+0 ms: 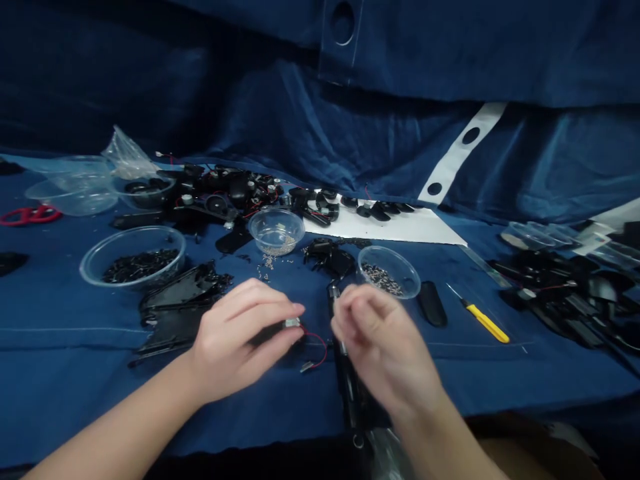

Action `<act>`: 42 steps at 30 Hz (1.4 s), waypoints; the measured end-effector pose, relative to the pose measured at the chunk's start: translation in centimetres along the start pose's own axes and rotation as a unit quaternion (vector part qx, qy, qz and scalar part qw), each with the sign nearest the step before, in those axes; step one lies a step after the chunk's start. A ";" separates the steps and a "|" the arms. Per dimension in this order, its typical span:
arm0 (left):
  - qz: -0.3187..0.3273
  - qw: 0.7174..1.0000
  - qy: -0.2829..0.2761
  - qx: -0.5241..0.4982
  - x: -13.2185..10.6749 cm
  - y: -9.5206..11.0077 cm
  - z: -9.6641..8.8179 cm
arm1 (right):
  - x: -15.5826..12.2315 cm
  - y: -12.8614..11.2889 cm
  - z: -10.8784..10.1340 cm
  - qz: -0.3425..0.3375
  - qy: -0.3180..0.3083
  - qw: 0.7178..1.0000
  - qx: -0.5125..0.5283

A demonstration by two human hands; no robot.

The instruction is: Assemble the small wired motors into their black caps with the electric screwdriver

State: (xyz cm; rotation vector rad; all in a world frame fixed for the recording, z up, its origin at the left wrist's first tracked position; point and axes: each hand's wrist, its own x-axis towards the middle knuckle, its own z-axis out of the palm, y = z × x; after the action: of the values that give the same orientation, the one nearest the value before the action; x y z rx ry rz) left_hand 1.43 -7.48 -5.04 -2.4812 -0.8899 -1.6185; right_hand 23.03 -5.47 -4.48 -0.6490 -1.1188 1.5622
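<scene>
My left hand [245,333] is closed round a small part with a silver-white end [292,323] showing between thumb and fingers; most of it is hidden. From that part a thin red wire [326,347] loops down to a small connector [307,367]. To its right, my right hand [375,333] is raised with the fingertips pinched together, slightly blurred. Anything inside that pinch is too small or hidden to name. Beneath and beside the right hand lies a long black and silver tool [346,383], partly covered by it.
Clear bowls hold black parts [137,265], small screws [275,243] and more screws [383,279]. Black housings [175,310] lie left. A yellow-handled screwdriver [487,323] and black piles [555,287] lie right. Red scissors [33,215] and a white sheet [425,228] are farther back.
</scene>
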 end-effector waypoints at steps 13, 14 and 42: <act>-0.026 0.998 -0.011 -0.050 -0.8 -0.9 -0.9 | -0.1 1.4 1.7 0.008 -0.024 0.982 -0.186; -0.063 0.995 -0.055 -0.053 -0.8 -1.4 -1.3 | 0.5 1.0 0.9 -0.037 -0.027 0.964 -0.262; -0.209 0.911 -0.349 0.066 -1.4 -4.0 0.3 | 3.9 4.4 -1.4 -0.067 -0.291 0.747 -0.594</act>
State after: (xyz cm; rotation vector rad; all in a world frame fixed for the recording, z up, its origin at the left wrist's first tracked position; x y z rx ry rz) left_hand -0.67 -4.65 -7.43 -2.9325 -1.6271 -0.6306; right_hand 21.13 -1.30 -8.52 -0.8518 -2.6286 0.7338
